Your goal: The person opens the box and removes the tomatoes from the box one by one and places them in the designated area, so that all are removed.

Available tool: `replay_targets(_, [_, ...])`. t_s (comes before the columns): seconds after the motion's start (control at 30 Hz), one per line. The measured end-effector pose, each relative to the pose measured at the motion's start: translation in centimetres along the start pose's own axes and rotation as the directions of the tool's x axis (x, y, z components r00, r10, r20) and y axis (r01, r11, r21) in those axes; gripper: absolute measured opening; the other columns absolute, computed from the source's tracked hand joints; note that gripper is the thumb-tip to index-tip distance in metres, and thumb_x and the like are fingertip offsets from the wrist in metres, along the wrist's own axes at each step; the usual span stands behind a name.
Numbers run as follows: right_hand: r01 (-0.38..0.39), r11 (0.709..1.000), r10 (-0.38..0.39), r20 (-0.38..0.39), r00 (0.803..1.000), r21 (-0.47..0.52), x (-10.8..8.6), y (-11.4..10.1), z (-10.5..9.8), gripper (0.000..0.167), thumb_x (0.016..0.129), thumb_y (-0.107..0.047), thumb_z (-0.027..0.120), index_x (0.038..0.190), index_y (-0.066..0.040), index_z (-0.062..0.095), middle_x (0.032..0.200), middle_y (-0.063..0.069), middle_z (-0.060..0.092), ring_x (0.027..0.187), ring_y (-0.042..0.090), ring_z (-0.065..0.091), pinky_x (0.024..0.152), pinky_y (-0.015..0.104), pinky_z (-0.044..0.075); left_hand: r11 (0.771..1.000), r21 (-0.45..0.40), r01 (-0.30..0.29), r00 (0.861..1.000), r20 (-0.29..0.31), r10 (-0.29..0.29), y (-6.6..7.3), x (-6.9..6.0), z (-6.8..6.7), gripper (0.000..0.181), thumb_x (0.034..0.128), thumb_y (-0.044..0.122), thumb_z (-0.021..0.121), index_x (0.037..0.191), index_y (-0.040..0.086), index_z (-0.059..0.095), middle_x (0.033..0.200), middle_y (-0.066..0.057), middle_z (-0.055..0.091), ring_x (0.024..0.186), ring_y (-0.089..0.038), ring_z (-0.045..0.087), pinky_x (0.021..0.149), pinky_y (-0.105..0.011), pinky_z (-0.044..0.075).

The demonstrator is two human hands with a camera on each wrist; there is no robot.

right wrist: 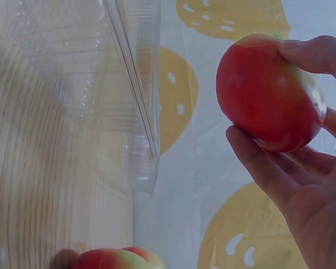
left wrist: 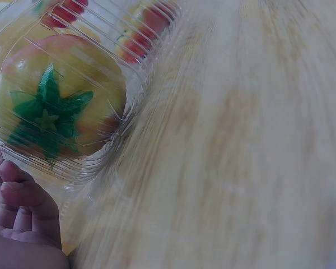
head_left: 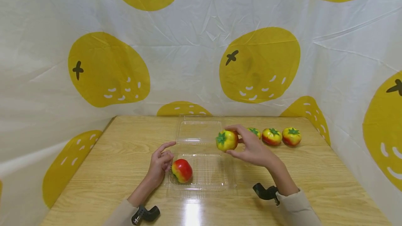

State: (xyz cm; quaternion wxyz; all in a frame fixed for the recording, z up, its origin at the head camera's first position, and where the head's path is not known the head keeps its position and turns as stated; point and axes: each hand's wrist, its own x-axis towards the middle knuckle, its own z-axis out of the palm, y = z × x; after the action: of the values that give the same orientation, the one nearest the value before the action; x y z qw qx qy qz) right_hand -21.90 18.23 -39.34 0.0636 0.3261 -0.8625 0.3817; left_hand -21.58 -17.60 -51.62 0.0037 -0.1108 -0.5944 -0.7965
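In the head view, my right hand (head_left: 252, 147) holds a yellow and red tomato-like fruit (head_left: 226, 141) between thumb and fingers, its green star-shaped leaf cap facing left. It is raised above the right side of an open clear plastic clamshell container (head_left: 213, 184). The right wrist view shows the smooth red underside of that held fruit (right wrist: 269, 95). Another such fruit (head_left: 182, 171) lies tipped in the container's left part. My left hand (head_left: 159, 165) is beside the container's left edge, index finger extended. Its fingertips (left wrist: 14, 190) appear to touch the rim in the left wrist view.
Three similar fruits stand in a row at the back right: one partly behind my right hand (head_left: 255, 132), a middle one (head_left: 272, 136) and an outer one (head_left: 291, 136). The container's lid (head_left: 201, 132) lies folded back. A fruit-printed cloth (head_left: 185, 69) surrounds the wooden table (head_left: 135, 132).
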Motion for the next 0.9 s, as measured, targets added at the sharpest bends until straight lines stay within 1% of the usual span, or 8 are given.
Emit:
replay_targets(0.13, [-0.004,1.000,0.004,0.008,1.000,0.010,0.0,0.3,-0.3,0.067,0.085,-0.015,0.085,0.142,-0.009,0.050,0.138,0.012,0.059,0.118,0.026,0.063,0.094,0.042,0.061,1.000,-0.002,-0.008,1.000,0.002,0.008,0.0,0.0,0.0,0.048,0.0963,-0.006,0.047,0.144,-0.010,0.044,0.067,0.004,0.056,0.047,-0.009,0.040,0.042,-0.019,0.032])
replay_targets(0.23, [-0.016,1.000,0.016,0.012,1.000,0.019,-0.1,0.5,-0.4,0.066,0.086,-0.014,0.084,0.142,-0.008,0.049,0.138,0.014,0.059,0.120,0.027,0.063,0.095,0.044,0.060,1.000,-0.003,-0.009,1.000,0.002,0.009,0.0,0.0,0.1,0.048,0.0963,-0.007,0.047,0.144,-0.010,0.044,0.066,0.004,0.056,0.047,-0.010,0.040,0.042,-0.019,0.032])
replay_targets(0.4, [-0.019,0.999,0.019,0.006,1.000,0.046,-0.1,0.9,-0.5,0.066,0.086,-0.011,0.083,0.141,-0.007,0.049,0.137,0.015,0.060,0.118,0.027,0.063,0.096,0.042,0.059,1.000,0.005,-0.008,1.000,0.001,0.008,0.1,0.0,0.1,0.047,0.0970,-0.007,0.047,0.144,-0.010,0.045,0.067,0.004,0.057,0.048,-0.010,0.040,0.042,-0.020,0.032])
replay_targets(0.6, [-0.037,0.998,0.037,0.002,0.999,0.043,-0.2,1.2,-0.7,0.068,0.085,-0.012,0.085,0.142,-0.008,0.049,0.137,0.014,0.060,0.117,0.025,0.064,0.094,0.040,0.060,1.000,0.011,-0.003,1.000,0.001,0.003,0.1,0.0,0.1,0.047,0.0968,-0.007,0.047,0.144,-0.009,0.045,0.067,0.005,0.057,0.048,-0.010,0.040,0.043,-0.023,0.028])
replay_targets(0.77, [-0.067,0.996,0.067,0.002,0.998,0.051,-0.3,1.3,-1.1,0.067,0.086,-0.014,0.084,0.142,-0.009,0.048,0.137,0.014,0.060,0.113,0.025,0.064,0.090,0.035,0.061,1.000,0.014,0.003,1.000,-0.003,-0.003,0.2,-0.1,0.2,0.047,0.0968,-0.007,0.047,0.144,-0.008,0.045,0.067,0.005,0.056,0.049,-0.009,0.041,0.044,-0.021,0.029])
replay_targets(0.9, [-0.082,0.996,0.081,0.002,0.997,0.045,-0.4,1.3,-1.3,0.066,0.086,-0.012,0.083,0.142,-0.008,0.048,0.138,0.015,0.059,0.112,0.025,0.063,0.089,0.035,0.060,1.000,0.011,0.004,1.000,-0.004,-0.004,0.2,0.0,0.2,0.048,0.0968,-0.007,0.048,0.144,-0.008,0.045,0.068,0.006,0.057,0.049,-0.008,0.043,0.044,-0.018,0.032])
